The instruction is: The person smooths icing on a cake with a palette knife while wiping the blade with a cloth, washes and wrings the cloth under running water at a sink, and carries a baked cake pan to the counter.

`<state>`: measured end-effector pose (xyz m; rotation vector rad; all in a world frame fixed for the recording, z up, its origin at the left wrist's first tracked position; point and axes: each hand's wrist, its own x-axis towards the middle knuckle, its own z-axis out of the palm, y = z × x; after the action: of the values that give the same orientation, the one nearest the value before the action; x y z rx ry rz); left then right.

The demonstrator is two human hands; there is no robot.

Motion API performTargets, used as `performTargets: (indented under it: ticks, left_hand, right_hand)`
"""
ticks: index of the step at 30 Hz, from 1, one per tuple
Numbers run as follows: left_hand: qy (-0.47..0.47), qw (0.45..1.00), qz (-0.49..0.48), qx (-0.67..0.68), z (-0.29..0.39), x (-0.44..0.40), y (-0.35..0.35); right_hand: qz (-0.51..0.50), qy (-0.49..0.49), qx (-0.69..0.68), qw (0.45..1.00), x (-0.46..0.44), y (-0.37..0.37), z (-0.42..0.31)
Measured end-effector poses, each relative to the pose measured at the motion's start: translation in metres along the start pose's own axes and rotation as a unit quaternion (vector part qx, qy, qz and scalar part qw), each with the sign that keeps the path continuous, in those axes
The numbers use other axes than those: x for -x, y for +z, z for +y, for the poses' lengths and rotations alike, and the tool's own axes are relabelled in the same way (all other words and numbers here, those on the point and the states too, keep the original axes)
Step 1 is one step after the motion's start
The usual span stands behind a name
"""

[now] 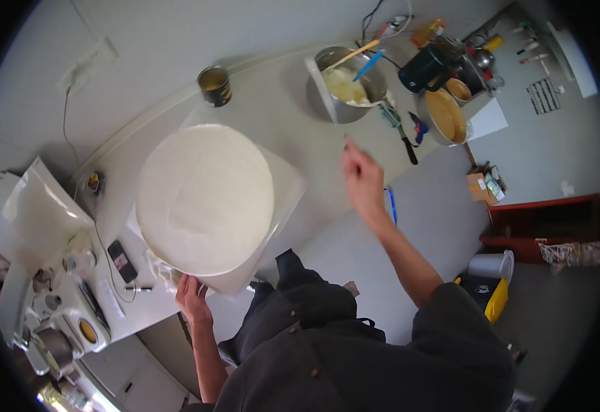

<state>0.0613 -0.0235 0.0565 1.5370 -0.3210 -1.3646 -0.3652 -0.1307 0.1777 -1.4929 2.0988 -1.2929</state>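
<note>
A large round cake [204,199] with a smooth white top sits on a pale square board [282,196] on the counter. At its near edge is my left hand [194,301], fingers curled at the rim beside a crumpled white cloth or bag [164,270]. What those fingers grip is hidden. My right hand [363,175] is raised right of the cake, touching nothing, with its index finger stretched and the others loosely bent. Beyond it stands a metal bowl [311,89] of whitish cream [342,84], holding a blue-handled spatula [368,64] and a wooden-handled tool [355,55].
An open tin [215,86] stands behind the cake. Right of the bowl lie a black-handled spatula [408,147], a black kettle-like appliance [423,69] and a round pan [444,118] with tan contents. A phone [122,261] and a white kitchen machine [73,316] are at left.
</note>
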Motion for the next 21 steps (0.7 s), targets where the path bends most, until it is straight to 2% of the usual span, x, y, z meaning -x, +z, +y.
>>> performTargets:
  ticks: [2, 6, 8, 14, 17, 19, 20, 21]
  left_hand:
    - [-0.008, 1.000, -0.015, -0.008, -0.001, 0.003, -0.004]
    - [-0.011, 1.000, -0.015, 0.014, -0.003, 0.002, -0.012]
    - [-0.007, 1.000, 0.008, 0.013, 0.000, -0.001, -0.012]
    - [-0.010, 1.000, -0.004, 0.022, -0.005, -0.008, -0.021]
    - [-0.005, 1.000, -0.021, 0.020, -0.007, -0.010, -0.025]
    - [-0.009, 0.999, -0.017, 0.025, -0.004, -0.007, -0.019]
    - [-0.011, 0.999, -0.012, 0.029, -0.003, -0.005, -0.018]
    - [-0.013, 0.999, -0.010, 0.028, -0.003, -0.004, -0.020]
  right_hand:
    - [0.079, -0.041, 0.132, 0.987, -0.054, -0.003, 0.045]
    - [0.067, -0.022, 0.180, 0.981, -0.085, 0.003, 0.082]
    - [0.004, -0.029, 0.255, 0.966, -0.071, 0.002, 0.098]
    - [-0.026, -0.031, 0.261, 0.964, 0.037, -0.043, 0.093]
    - [-0.054, 0.005, 0.280, 0.958, 0.080, -0.059, 0.078]
    - [-0.059, 0.033, 0.193, 0.979, 0.093, -0.065, 0.057]
    - [-0.061, 0.034, 0.194, 0.979, 0.094, -0.066, 0.048]
    - [-0.070, 0.090, 0.033, 0.993, 0.093, -0.064, 0.039]
